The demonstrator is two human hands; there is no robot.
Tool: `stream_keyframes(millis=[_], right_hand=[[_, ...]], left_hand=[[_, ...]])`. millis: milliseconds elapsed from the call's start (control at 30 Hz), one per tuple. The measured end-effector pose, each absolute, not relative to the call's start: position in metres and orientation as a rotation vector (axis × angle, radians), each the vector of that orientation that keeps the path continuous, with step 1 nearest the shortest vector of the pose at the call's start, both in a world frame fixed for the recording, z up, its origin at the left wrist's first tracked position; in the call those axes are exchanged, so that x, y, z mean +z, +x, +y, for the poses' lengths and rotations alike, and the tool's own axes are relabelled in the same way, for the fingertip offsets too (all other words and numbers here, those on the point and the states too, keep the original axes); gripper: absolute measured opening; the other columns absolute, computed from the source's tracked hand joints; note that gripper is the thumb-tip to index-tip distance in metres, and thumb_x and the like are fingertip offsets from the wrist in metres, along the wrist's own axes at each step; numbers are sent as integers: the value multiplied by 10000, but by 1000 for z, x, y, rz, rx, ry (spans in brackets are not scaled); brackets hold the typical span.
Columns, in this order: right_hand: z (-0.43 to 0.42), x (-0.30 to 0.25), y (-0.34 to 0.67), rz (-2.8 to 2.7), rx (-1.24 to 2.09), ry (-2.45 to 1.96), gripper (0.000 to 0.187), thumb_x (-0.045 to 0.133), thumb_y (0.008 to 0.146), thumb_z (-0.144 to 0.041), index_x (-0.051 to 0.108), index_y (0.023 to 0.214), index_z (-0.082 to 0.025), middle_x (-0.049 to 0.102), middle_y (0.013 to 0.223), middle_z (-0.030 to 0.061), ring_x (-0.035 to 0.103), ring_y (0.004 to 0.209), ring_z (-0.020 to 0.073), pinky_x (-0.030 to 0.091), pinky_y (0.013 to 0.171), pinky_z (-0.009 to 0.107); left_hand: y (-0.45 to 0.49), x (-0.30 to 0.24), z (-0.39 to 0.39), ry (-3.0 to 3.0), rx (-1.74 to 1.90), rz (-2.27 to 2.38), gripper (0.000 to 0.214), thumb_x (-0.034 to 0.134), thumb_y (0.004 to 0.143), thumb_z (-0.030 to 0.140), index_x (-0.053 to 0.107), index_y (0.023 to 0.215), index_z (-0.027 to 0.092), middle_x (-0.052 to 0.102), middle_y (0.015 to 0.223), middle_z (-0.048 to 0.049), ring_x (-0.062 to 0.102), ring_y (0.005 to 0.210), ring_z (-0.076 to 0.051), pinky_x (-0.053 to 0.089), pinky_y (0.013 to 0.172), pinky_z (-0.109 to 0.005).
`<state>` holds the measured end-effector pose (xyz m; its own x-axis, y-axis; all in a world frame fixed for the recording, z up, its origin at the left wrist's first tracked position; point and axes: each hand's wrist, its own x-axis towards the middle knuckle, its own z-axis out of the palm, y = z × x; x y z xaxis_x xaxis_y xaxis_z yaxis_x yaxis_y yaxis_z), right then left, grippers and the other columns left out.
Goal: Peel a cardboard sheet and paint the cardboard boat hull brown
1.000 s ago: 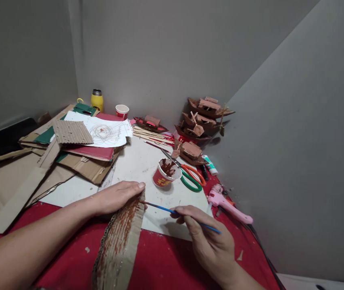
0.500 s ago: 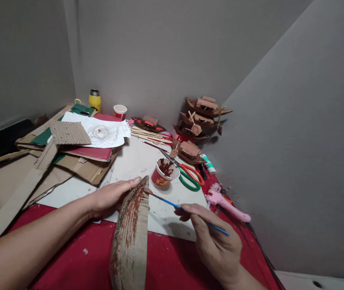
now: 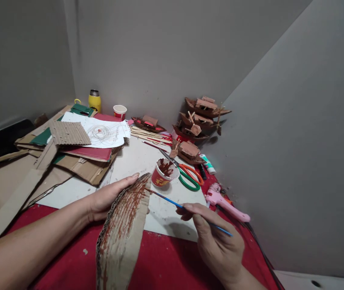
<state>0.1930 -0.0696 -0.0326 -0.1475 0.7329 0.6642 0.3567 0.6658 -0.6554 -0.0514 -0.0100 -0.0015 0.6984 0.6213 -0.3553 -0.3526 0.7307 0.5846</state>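
My left hand (image 3: pixel 107 199) grips a curved, boat-shaped cardboard piece (image 3: pixel 126 225) near its far end, thumb along the upper edge and the other fingers mostly hidden behind it. Streaks of brown paint cover the corrugated ridges; the strip along the right side is mostly bare cardboard. Pinched between thumb and fingers, a thin blue paintbrush (image 3: pixel 172 202) is in my right hand (image 3: pixel 218 241). Its tip touches the piece near the far end. Just beyond stands a red and white paper cup (image 3: pixel 161 179) with brown paint smeared inside.
Orange and green handled scissors (image 3: pixel 190 183) lie right of the cup, a pink glue gun (image 3: pixel 228 205) farther right. Several brown model boats (image 3: pixel 190 149) are stacked at the back. Cardboard sheets (image 3: pixel 84 167) and a drawing (image 3: pixel 105 131) cover the left. A yellow bottle (image 3: pixel 94 101) stands behind.
The cardboard piece has tilted, its near end swinging left and more of its ridged face showing. The brush tip has shifted slightly left and up along it; my right hand moved slightly right.
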Motion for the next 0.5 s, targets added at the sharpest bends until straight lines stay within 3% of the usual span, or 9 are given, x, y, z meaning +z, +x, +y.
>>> stream_keyframes(millis=[500], right_hand=[[-70,-31,195,-1751,367,-852,414,505,859,24,644,1155,-229,707,956,46,680,798,164,562,681,306]], left_hand=[[-51,-7,-10,619,594,643,270,550,898,367,747,916,183,780,846,3,696,711,-111,514,700,-184]])
